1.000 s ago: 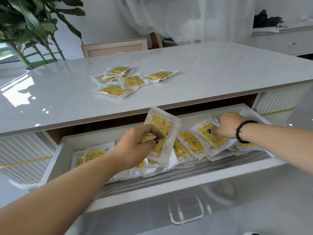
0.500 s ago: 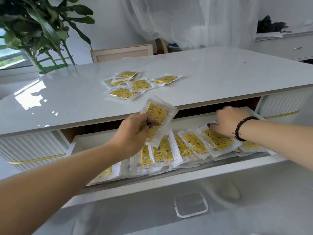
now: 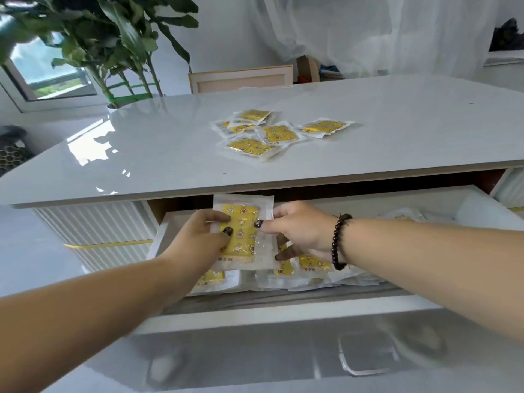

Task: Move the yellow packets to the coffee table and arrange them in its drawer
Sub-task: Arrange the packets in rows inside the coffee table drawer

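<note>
both hands hold one yellow packet point(image 3: 241, 231) upright over the open drawer point(image 3: 283, 313) of the coffee table. left hand point(image 3: 198, 239) takes its left edge, thumb across the printed face, fingers curled behind; right hand point(image 3: 300, 231) pinches the right clear margin between thumb and fingertips. so each grip is pressed onto the packet, not spread.

packet's long axis runs near-vertical in view, top edge toward the surface point(image 3: 170, 143), printed face toward the camera, lower edge just above the packets in the drawer point(image 3: 312, 265), which lie overlapped in a row.

handling, judged: light, thin, flexible pouch with a glossy film wrap, likely slippery; flat sealed margins look the safest hold, since the filled yellow centre may buckle. two-sided hold keeps it flat.

loose packets point(image 3: 266, 131) lie in a small heap on the surface, well apart from the hands, so the task is part done. a beaded bracelet point(image 3: 338, 242) sits on the right wrist.
</note>
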A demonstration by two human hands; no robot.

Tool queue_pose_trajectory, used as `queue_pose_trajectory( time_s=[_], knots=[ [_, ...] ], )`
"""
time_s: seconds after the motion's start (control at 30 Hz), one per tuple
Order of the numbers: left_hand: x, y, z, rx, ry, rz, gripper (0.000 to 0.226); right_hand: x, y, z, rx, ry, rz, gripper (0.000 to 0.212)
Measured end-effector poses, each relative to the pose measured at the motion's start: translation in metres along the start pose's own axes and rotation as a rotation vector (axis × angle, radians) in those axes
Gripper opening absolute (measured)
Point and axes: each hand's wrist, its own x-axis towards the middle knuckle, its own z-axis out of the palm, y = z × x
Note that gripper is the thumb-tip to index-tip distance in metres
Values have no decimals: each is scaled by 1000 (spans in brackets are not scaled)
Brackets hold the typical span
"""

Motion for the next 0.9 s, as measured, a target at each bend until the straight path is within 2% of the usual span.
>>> queue_pose_trajectory(
  time_s=[0.1, 0.17, 0.23, 0.3, 0.33, 0.43, 0.57, 0.7, 0.9],
  knots=[
    [8, 1, 4, -33, 15, -151, 45, 13, 12, 11, -19, 48, 78, 26],
    [13, -1, 3, 52, 9, -211, 57, 20, 14, 14, -2, 48, 111, 18],
    [17, -2, 2, 125, -59, -244, 55, 29, 15, 16, -18, 67, 135, 9],
    [23, -3, -1, 170, -103, -259, 57, 40, 16, 17, -178, 120, 145, 7],
    [27, -3, -1, 200, -102, -254, 58, 45, 16, 18, -279, 143, 142, 10],
    [36, -1, 0, 353, -88, -162, 38, 54, 17, 20, -546, 188, 116, 14],
    [44, -9, 8, 653, -86, -48, 33, 57, 24, 31, -865, 210, -10, 25],
    [49, -13, 12, 809, -83, 27, 27, 58, 28, 31, -973, 229, -88, 36],
    [49, -3, 12, 906, -103, -5, 34, 52, 26, 21, -1001, 258, -172, 36]
  ],
)
